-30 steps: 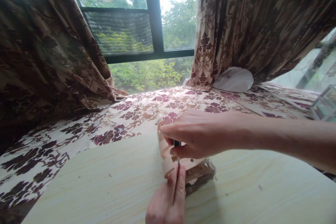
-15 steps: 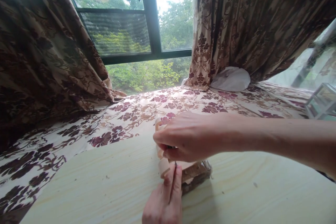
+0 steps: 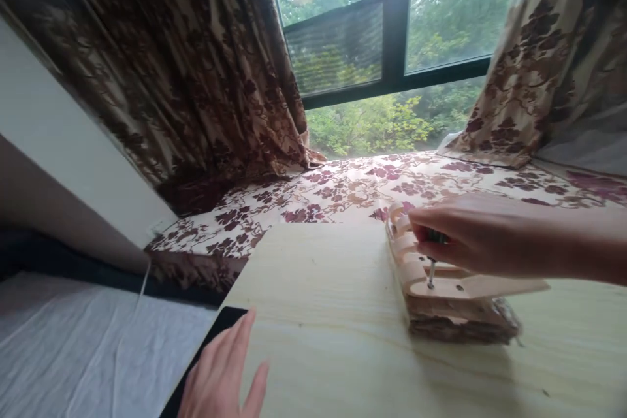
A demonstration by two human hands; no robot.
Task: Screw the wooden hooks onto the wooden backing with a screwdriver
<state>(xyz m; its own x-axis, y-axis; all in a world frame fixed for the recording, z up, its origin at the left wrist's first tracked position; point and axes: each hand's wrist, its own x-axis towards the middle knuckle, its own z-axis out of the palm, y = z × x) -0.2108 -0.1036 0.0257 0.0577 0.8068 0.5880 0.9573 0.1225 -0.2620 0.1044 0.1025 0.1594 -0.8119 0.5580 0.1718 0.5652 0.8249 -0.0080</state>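
My right hand [image 3: 470, 235] is closed round the dark handle of a screwdriver [image 3: 433, 268]. Its metal shaft points down and the tip meets a screw spot on a pale beige piece [image 3: 482, 286] with several curved, loop-like strips along its left side. That piece rests on a ragged brown block [image 3: 458, 323], which looks wrapped in clear film. My left hand [image 3: 220, 372] is open, fingers stretched and thumb apart, near the left edge of the table. It lies over or beside a flat black object [image 3: 230, 319], partly hidden by the hand.
The pale wood-grain table [image 3: 323, 313] carries the block and small dark specks. Behind it runs a ledge with a floral cloth [image 3: 337, 186], below a window [image 3: 392, 26] between patterned curtains [image 3: 210, 65]. White sheeting [image 3: 88, 346] lies lower left.
My left hand has let go of the beige piece and moved left to the table's edge, opening. The view has turned left. My right hand still holds the screwdriver on the piece.
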